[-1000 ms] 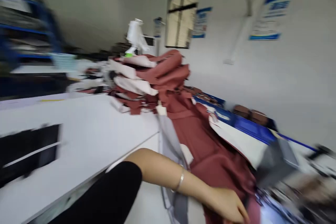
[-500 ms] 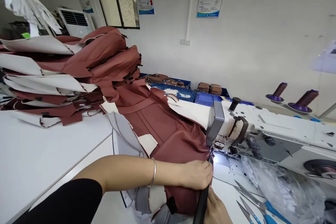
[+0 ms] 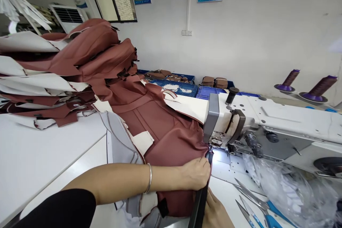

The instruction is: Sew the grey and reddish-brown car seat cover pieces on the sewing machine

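A maroon leather-like cover (image 3: 171,149) with pale backing runs under the needle area of a white sewing machine (image 3: 283,114). Along its right edge lies a black strip (image 3: 199,203), which leads up to the presser foot. My left hand (image 3: 196,174), a silver bangle on its wrist, is closed on the strip and the cover's edge just in front of the needle. Lower down, my right hand (image 3: 216,210) grips the strip from its right side; its fingertips are partly hidden behind the strip.
Blue-handled scissors (image 3: 267,206) and a crumpled clear plastic bag (image 3: 288,185) lie right of my hands. A tall pile of maroon covers (image 3: 80,60) stands at left on the white table (image 3: 40,160). Thread cones (image 3: 317,87) and blue crates (image 3: 208,92) are behind.
The camera view has shifted slightly, showing less of the wall posters. Both hands keep their hold on the strip, close to the same place by the needle.
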`<state>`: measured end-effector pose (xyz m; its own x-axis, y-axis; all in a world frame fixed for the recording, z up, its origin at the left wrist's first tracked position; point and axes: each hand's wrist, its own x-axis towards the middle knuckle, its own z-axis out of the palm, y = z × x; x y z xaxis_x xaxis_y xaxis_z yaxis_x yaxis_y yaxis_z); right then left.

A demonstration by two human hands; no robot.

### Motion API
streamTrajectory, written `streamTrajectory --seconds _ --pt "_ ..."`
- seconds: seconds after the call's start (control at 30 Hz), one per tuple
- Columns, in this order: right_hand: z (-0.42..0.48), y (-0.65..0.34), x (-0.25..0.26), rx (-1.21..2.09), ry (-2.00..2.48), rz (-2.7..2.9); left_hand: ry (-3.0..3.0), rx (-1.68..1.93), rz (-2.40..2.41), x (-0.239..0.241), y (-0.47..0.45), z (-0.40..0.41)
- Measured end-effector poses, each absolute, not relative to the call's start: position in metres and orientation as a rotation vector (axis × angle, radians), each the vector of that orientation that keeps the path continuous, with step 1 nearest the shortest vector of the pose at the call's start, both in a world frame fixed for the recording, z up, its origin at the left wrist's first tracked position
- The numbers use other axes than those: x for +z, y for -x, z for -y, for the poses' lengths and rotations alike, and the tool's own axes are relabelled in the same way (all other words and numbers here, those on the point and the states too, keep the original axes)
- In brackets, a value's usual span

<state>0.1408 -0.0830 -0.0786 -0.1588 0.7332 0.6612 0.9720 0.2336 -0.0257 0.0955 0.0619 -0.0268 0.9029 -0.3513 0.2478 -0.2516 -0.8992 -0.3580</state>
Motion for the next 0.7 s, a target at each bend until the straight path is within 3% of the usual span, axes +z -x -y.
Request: streamTrajectory --seconds 0.4,0.7 --pt "0.1 -0.143 -0.055 -0.459 1.689 2.088 2.745 -0.404 -0.325 -0.028 -0.093 -0.056" --pt "0.084 -0.141 -0.065 -0.42 1.768 1.995 2.716 -0.446 -0.3 -0.031 -0.097 -0.058"
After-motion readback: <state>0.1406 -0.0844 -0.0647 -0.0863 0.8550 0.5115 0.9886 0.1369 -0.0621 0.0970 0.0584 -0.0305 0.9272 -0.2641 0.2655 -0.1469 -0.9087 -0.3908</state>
